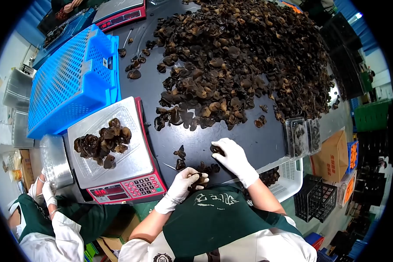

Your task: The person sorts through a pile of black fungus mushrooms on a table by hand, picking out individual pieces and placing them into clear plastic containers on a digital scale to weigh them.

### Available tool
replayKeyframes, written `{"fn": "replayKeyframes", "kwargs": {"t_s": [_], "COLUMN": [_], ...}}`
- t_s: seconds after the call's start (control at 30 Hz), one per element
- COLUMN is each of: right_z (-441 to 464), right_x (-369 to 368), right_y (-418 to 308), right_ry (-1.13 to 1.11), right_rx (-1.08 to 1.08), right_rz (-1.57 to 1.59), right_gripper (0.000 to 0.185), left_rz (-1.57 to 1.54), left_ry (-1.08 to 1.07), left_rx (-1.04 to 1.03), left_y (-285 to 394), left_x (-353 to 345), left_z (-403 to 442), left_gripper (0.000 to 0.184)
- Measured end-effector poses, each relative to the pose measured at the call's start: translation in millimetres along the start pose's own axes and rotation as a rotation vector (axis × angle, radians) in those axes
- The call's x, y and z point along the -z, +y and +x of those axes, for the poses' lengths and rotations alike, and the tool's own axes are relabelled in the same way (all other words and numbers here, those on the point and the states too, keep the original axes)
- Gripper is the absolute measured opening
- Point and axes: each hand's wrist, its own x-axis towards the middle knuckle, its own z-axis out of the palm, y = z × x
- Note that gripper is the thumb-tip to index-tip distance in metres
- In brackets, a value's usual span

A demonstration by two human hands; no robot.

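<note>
Two-handed work at the near edge of the dark table [183, 136]. Pinched between thumb and fingers of the left hand [183, 185], a folded wood ear piece [197, 182]; grasped, seemingly, by the fingertips of the right hand [232, 158], a second piece [216, 149], lifted or resting impossible to tell. Best pinched lightly, to spare thin edges, and kept apart from the loose bits [179, 152] just left.

Farther left, on the red digital scale [144, 185], a clear plastic tray [84, 131] with a wood ear clump [98, 144] in it. Near left, at a co-worker's gloved hand [49, 193], stacked clear trays [56, 161]; far left, a blue perforated crate [70, 83]. Far side, a broad wood ear heap [249, 65]. Right, clear boxes [296, 135], contents uncertain; near right, a white basket [290, 179], apparently with more wood ear.
</note>
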Motion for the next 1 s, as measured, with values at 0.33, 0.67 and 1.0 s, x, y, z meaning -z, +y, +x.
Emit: {"fn": "replayKeyframes", "kwargs": {"t_s": [0.33,0.67,1.0], "right_z": [-5.0,-29.5,24.2], "right_x": [17.6,94.9,-8.8], "right_y": [1.6,36.3,-25.0], "right_ry": [-0.229,-0.931,-0.189], "right_rx": [-0.61,-0.325,0.195], "right_rz": [1.13,0.948,0.267], "right_gripper": [0.021,0.028,0.024], "left_rz": [-0.031,0.375,0.76], "left_ry": [-0.013,0.016,0.001], "left_rx": [-0.059,-0.076,-0.126], "left_y": [-0.5,7.0,5.8], "left_x": [-1.4,-0.8,-1.5], "left_z": [5.2,-12.5,-26.4], "left_gripper": [0.022,0.018,0.02]}}
